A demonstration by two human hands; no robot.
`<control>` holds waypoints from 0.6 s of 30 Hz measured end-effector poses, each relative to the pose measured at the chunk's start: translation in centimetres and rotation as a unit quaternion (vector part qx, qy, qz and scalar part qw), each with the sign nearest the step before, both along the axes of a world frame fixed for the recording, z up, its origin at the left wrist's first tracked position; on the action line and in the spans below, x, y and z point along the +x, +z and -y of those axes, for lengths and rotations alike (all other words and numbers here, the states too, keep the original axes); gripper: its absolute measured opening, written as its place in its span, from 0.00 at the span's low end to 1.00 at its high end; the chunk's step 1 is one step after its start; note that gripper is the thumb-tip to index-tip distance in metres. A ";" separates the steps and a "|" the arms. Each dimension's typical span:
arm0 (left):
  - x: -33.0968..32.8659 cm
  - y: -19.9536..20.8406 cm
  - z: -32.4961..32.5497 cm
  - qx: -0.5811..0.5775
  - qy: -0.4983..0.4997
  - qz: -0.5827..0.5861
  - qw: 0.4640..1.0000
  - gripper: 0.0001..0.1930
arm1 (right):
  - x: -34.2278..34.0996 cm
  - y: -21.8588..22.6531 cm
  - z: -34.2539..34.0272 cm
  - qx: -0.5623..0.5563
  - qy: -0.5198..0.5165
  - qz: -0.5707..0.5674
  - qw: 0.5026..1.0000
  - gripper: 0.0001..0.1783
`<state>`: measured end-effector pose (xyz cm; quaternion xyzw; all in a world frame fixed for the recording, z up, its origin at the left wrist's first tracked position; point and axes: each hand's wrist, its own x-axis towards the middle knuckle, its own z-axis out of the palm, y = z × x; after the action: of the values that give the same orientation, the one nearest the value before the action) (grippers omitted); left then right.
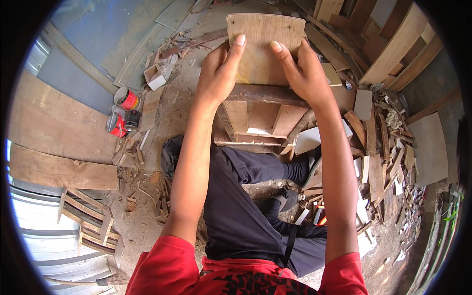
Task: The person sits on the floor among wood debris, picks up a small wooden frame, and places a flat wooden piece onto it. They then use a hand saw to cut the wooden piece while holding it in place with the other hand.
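A light brown wooden board point(260, 51) with a slightly curved far edge is held out in front of me. My left hand point(220, 69) grips its left edge, thumb lying on the upper face. On the opposite edge, my right hand point(306, 73) holds it the same way. The other fingers of both hands are mostly hidden behind the board. Just below the board's near end stands a wooden frame point(265, 93) with a dark top rail and slanting side pieces. I cannot tell whether the board touches that frame.
Paint cans point(127, 99) stand on the left beside a large plywood sheet point(59, 118). Wood offcuts point(376, 157) litter the floor at the right. Long planks point(396, 44) lean at the far right. A slatted wooden piece point(93, 221) lies at the lower left.
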<state>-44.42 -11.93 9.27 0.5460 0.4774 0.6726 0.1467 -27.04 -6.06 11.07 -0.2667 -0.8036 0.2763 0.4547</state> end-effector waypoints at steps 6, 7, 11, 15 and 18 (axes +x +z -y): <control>-0.7 -0.1 0.1 -0.096 -0.015 -0.094 0.991 0.32 | -0.1 -1.1 -1.1 -0.005 -0.007 -0.065 0.998 0.39; -0.7 0.1 0.3 -0.120 -0.012 -0.103 0.987 0.32 | -0.2 -1.0 -1.0 -0.018 -0.004 -0.075 0.997 0.39; -0.4 0.5 0.6 -0.148 -0.013 -0.124 0.981 0.34 | 0.1 -0.5 -0.3 -0.062 -0.004 -0.049 0.997 0.38; -0.4 0.1 0.4 -0.083 0.028 -0.094 0.992 0.34 | 0.1 -0.2 -0.1 -0.091 -0.001 -0.021 0.996 0.37; -2.0 -1.1 0.0 -0.035 0.022 0.037 0.998 0.35 | 0.0 0.0 0.3 -0.090 0.004 -0.024 0.996 0.37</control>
<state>-46.47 -11.97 8.18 0.5045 0.5068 0.6785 0.1679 -27.01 -6.31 11.11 -0.2962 -0.7653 0.3559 0.4471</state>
